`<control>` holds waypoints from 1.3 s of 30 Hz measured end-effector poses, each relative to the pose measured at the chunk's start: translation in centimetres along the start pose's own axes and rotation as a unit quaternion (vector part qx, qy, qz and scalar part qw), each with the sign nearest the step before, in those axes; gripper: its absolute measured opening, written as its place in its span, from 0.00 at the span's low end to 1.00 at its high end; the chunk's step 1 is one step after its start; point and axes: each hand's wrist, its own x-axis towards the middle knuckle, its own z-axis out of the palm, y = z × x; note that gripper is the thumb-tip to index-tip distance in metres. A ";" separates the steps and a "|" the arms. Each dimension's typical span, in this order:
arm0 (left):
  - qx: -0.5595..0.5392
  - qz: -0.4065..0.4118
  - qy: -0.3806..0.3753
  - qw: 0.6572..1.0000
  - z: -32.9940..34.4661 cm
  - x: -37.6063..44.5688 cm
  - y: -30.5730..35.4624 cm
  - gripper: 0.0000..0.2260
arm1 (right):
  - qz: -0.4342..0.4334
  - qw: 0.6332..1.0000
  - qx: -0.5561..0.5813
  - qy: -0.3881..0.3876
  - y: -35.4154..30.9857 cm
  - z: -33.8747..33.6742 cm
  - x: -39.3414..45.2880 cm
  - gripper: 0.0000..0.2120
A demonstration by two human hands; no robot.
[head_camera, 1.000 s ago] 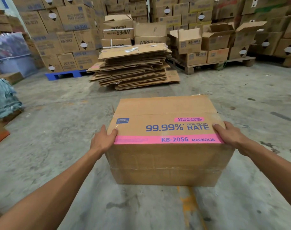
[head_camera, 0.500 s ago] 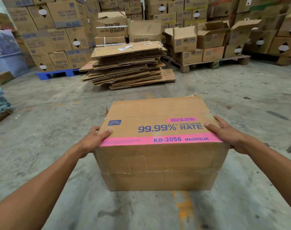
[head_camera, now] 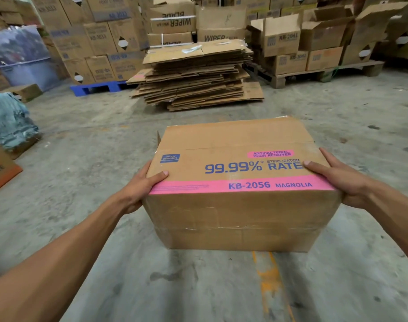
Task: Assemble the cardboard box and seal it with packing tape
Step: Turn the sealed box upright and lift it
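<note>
A closed brown cardboard box (head_camera: 240, 205) with a pink band and blue print "99.99% RATE" and "KB-2056 MAGNOLIA" is held in front of me above the concrete floor. Clear tape runs along a seam on its near face. My left hand (head_camera: 142, 189) grips its left side, thumb on top near the pink band. My right hand (head_camera: 337, 180) grips the right side the same way. No tape roll shows in view.
A pile of flattened cartons (head_camera: 196, 75) lies on the floor straight ahead. Stacked boxes on a wooden pallet (head_camera: 323, 75) stand back right, more stacks on a blue pallet (head_camera: 98, 88) back left. A teal wrapped bundle (head_camera: 10, 122) sits at left.
The box has risen a little off the floor and tilted, with both hands still holding its sides. My view has moved closer to the flattened pile.
</note>
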 end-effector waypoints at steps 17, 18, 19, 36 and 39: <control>0.042 0.216 0.157 0.963 -1.1 -5.3 -6.7 0.33 | -0.221 0.975 -0.012 0.023 4.9 5.3 -2.4 0.42; 0.046 0.211 0.160 0.963 -1.2 -5.4 -7.0 0.34 | -0.224 0.974 -0.024 0.025 5.1 5.4 -2.4 0.42; 0.049 0.206 0.167 0.963 -1.2 -5.4 -7.4 0.35 | -0.227 0.973 -0.033 0.027 5.3 5.5 -2.4 0.42; 0.096 0.144 0.211 0.962 -0.6 -8.1 -10.1 0.32 | -0.243 0.946 -0.197 0.085 7.6 5.9 -5.8 0.45; 0.080 0.107 0.196 0.972 -0.5 -7.7 -11.3 0.29 | -0.217 0.948 -0.222 0.068 8.7 5.8 -5.2 0.41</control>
